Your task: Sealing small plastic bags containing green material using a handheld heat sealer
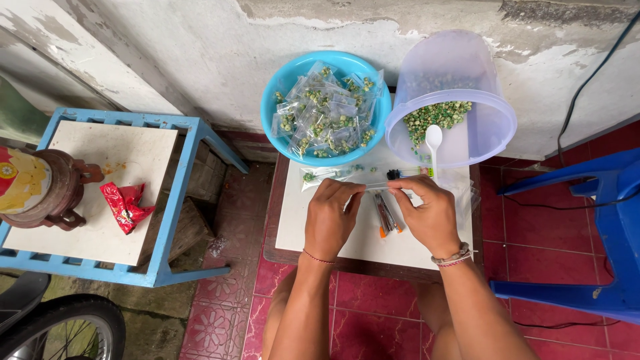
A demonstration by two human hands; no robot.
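Clear plastic is what both hands work on: a small transparent plastic bag (373, 187), thin and hard to make out against the white tabletop (293, 220), is stretched between them above the middle of the table. The left hand (331, 217) pinches its left end with fingers curled down, and the right hand (430, 215) pinches the right end; the bag's contents cannot be told, since the fingers cover most of it. Under the gap between the hands lie a few lighters with orange ends (387, 217), partly hidden by the thumbs, so their count is uncertain. Just beyond the hands a filled clear packet of green peas (320, 176) lies flat on the table. Behind it sits a round turquoise plastic bowl (287, 77) heaped with more such packets. Beside the bowl, a large translucent plastic tub (493, 127) lies tipped on its side, loose green peas (437, 117) spilling toward its mouth, where a white plastic spoon (433, 141) rests. To the left stands a blue-framed side table (167, 220) bearing a crumpled red wrapper (125, 205). A blue plastic chair (610, 227) is cut off at the right edge.
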